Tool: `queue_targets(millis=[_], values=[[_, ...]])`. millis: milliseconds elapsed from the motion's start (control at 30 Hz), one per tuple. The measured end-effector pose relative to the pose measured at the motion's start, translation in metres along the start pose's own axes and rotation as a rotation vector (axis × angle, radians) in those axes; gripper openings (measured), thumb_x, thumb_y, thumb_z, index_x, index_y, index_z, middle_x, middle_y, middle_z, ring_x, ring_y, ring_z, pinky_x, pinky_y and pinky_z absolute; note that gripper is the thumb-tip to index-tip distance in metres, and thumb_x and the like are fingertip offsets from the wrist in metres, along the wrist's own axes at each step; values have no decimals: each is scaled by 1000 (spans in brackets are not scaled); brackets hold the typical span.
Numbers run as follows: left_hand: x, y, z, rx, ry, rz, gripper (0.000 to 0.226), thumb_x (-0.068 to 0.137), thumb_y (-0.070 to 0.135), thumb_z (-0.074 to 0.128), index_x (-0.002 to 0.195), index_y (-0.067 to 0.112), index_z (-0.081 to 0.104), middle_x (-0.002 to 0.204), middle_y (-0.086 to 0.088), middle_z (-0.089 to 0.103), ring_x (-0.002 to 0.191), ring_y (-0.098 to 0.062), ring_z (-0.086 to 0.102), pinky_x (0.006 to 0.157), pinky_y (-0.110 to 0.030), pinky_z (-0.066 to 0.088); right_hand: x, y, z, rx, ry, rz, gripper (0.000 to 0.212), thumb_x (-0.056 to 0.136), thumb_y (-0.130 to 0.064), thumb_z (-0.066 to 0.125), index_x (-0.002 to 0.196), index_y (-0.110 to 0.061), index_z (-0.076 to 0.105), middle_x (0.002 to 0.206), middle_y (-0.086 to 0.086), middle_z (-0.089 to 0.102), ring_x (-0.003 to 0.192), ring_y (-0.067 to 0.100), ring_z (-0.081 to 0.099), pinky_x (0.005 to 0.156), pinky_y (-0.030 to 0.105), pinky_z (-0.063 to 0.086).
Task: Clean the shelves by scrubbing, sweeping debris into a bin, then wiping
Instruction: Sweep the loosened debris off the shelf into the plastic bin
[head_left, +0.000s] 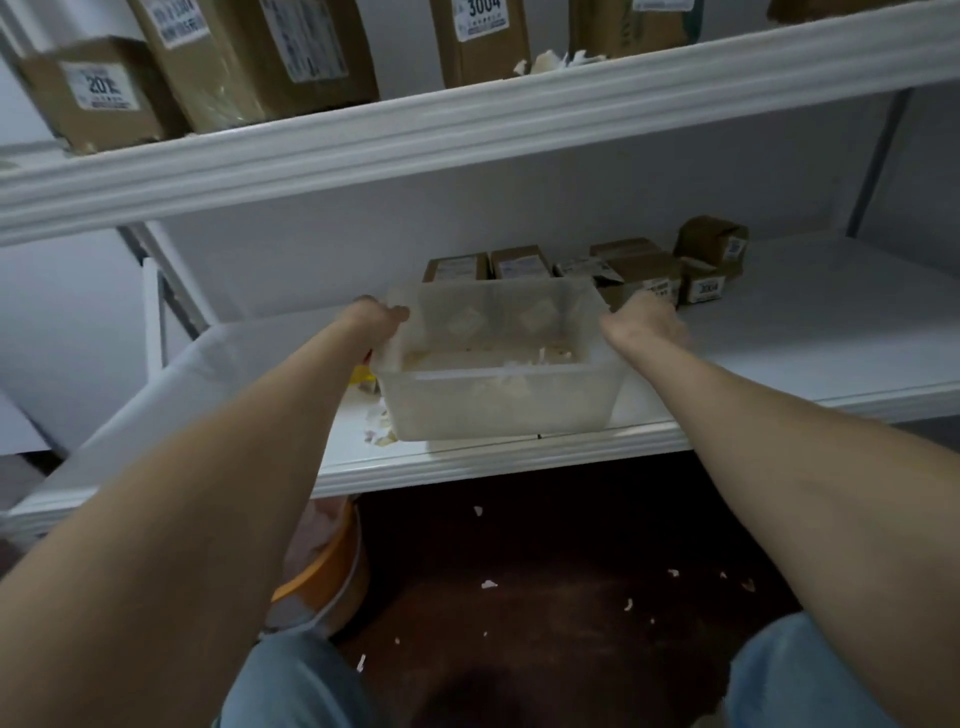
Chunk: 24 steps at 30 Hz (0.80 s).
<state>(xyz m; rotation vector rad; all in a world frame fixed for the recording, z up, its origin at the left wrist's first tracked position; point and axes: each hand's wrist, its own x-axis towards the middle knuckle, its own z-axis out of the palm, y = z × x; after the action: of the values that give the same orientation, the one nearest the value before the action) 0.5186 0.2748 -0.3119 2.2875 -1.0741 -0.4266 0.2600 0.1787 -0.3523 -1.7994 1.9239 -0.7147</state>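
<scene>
While left hand (376, 319) and right hand (647, 323) fingers grasp the bin (498, 400), white shelf (805, 358), scrap-littered dark floor (561, 540), boxes (519, 262)

Pale grey wall (337, 244) behind, dark reddish-brown floor (561, 530) below, dim, even indoor light throughout.
</scene>
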Motion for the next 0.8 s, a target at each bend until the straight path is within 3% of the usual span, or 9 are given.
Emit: queue_targets(millis=[133, 200, 267, 367, 467, 567, 667, 733, 800], values=[[-7, -19, -4, 35, 69, -33, 34, 95, 19, 45, 109, -7, 61, 114, -27, 62, 105, -39, 60, 85, -42, 50, -7, -2, 9, 53, -29, -20, 48, 91, -49, 53, 112, -8, 65, 120, 13, 63, 111, 32, 59, 81, 33, 45], [-17, -24, -8, 34, 60, -35, 27, 94, 11, 42, 100, -7, 61, 98, -29, 62, 89, -40, 63, 70, -42, 52, -13, 0, 12, 48, -41, -26, 43, 92, -45, 54, 111, -8, 65, 120, 13, 63, 112, 31, 59, 77, 30, 40], [-28, -31, -13, 27, 55, -39, 26, 94, 10, 41, 91, -8, 60, 77, -24, 56, 67, -33, 56, 53, -33, 45, -23, 0, 13, 29, -52, -48, 40, 91, -43, 55, 111, -10, 65, 119, 12, 64, 112, 31, 59, 75, 29, 38], [-48, -40, -25, 46, 51, -62, 30, 95, 14, 42, 69, 2, 48, 67, -13, 48, 62, -28, 51, 50, -31, 43, -35, -6, 9, 6, -60, -87, 36, 89, -43, 55, 103, -12, 65, 112, 10, 65, 106, 30, 61, 75, 30, 42], [-62, -46, -44, 69, -38, -104, 21, 91, 9, 46, 71, 5, 46, 66, -11, 47, 57, -24, 48, 47, -27, 47, -44, -13, -5, 8, -119, -147, 33, 87, -43, 57, 80, -11, 57, 92, 8, 59, 87, 28, 59, 67, 29, 42], [-74, -49, -58, 199, -180, -143, 19, 87, 6, 47, 68, 9, 44, 62, -7, 41, 52, -18, 42, 40, -18, 45, -54, -12, -21, 8, -254, -208, 25, 82, -30, 61, 69, -10, 53, 80, 8, 57, 67, 23, 53, 54, 26, 40], [-88, -52, -64, 317, -290, -179, 23, 91, 12, 51, 69, 10, 46, 57, -4, 43, 41, -14, 47, 29, -12, 36, -65, -4, -36, 4, -551, -200, 14, 80, -17, 59, 70, -14, 49, 67, 4, 49, 56, 15, 44, 49, 21, 37], [-95, -54, -63, 356, -383, -201, 26, 94, 13, 50, 69, 8, 49, 43, -2, 51, 27, -9, 48, 28, -12, 36, -69, 5, -38, -78, -717, -164, 15, 83, -16, 57, 70, -16, 50, 60, 1, 48, 48, 11, 42, 45, 18, 35], [-97, -59, -59, 387, -468, -240, 24, 93, 8, 52, 69, 5, 53, 38, -3, 53, 28, -9, 50, 31, -15, 42, -72, 13, -30, -214, -808, -114, 21, 86, -16, 55, 67, -17, 47, 56, -2, 45, 39, 8, 42, 38, 13, 35]])
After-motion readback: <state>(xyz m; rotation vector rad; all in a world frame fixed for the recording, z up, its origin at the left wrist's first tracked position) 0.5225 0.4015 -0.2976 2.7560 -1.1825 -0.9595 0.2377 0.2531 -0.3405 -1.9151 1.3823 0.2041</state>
